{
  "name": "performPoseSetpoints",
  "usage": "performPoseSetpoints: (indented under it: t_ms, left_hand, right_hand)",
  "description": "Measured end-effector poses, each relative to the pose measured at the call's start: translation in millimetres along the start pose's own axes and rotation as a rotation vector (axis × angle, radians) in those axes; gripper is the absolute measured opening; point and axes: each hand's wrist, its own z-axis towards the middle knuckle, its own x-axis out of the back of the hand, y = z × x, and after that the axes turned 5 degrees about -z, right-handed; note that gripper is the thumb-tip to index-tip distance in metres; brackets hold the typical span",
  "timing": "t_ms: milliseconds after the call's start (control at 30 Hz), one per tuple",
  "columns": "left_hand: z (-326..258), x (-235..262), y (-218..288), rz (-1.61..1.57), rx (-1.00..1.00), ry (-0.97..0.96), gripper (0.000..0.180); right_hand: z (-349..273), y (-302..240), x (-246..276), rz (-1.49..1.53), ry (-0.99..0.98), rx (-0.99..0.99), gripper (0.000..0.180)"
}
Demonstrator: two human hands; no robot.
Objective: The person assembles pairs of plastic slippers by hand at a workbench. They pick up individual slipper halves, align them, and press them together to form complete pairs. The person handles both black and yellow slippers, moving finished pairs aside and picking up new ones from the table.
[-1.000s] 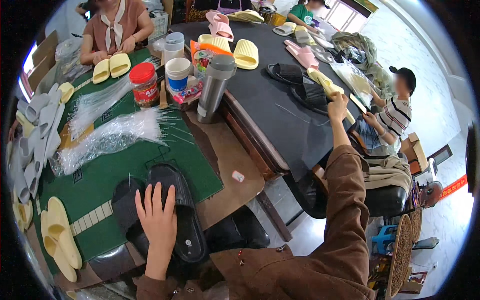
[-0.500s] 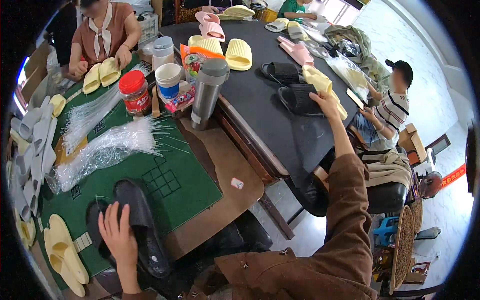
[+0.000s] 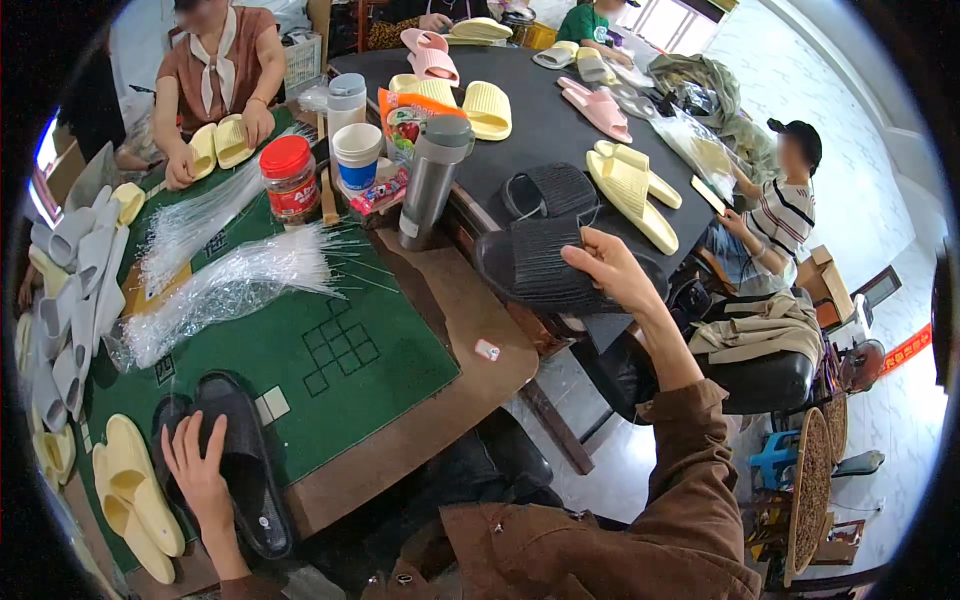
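My right hand (image 3: 612,268) grips a pair of black ribbed slippers (image 3: 550,265), its thumb and fingers at the strap of the nearer one. A thin clear tie stands up between the two straps. They are raised at the edge of the dark table. At lower left, my left hand (image 3: 198,468) lies with fingers spread over another black pair (image 3: 245,440) on the green mat (image 3: 350,400). That hand covers part of the left slipper. Beside it lies a pale yellow pair (image 3: 140,490).
Bundles of clear plastic ties (image 3: 240,285) lie on the mat near a red-lidded jar (image 3: 291,185), paper cups (image 3: 357,155) and a steel flask (image 3: 432,185). Grey slippers (image 3: 75,270) pile at left. Yellow slippers (image 3: 630,190) rest on the dark table (image 3: 540,140). Several people sit around.
My right hand has brought the black slippers from the dark table's middle toward me and left. My left hand and the black pair under it have shifted left, beside the yellow pair.
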Motion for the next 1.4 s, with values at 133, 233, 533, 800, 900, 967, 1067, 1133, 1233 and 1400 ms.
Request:
performPoseSetpoints:
  t_ms: [133,233,533,800,900,967,1067,1133,1233,1400]
  left_hand:
    - [-12,8,-10,0.049,0.127,-0.043,0.047]
    - [-13,17,12,0.068,0.192,-0.036,0.050]
    - [-55,25,58,-0.154,0.610,0.053,0.053]
    - [-60,-10,47,-0.015,0.593,-0.013,0.051]
    - [-58,-14,37,0.060,0.557,0.004,0.054]
    - [-64,-15,27,0.086,0.576,-0.004,0.055]
    - [-64,-16,16,0.082,0.560,0.009,0.056]
    - [-63,-21,-1,0.104,0.545,0.023,0.055]
    - [-69,-25,-33,0.197,0.547,0.074,0.050]
    - [-99,-17,-93,0.231,0.674,-0.085,0.049]
  right_hand:
    - [3,23,11,-0.011,0.208,-0.007,0.024]
    - [13,55,42,-0.176,0.357,0.100,0.024]
    - [80,54,48,-0.725,0.044,-0.112,0.085]
    - [73,87,62,-0.377,0.180,0.003,0.060]
    - [93,125,77,-0.577,0.256,0.100,0.039]
    - [97,125,71,-0.588,0.238,0.117,0.033]
    - [93,122,59,-0.542,0.192,0.036,0.036]
    - [88,151,62,-0.333,0.296,0.091,0.054]
    - [76,143,68,0.014,0.137,-0.061,0.063]
    - [45,78,51,0.017,-0.055,-0.123,0.091]
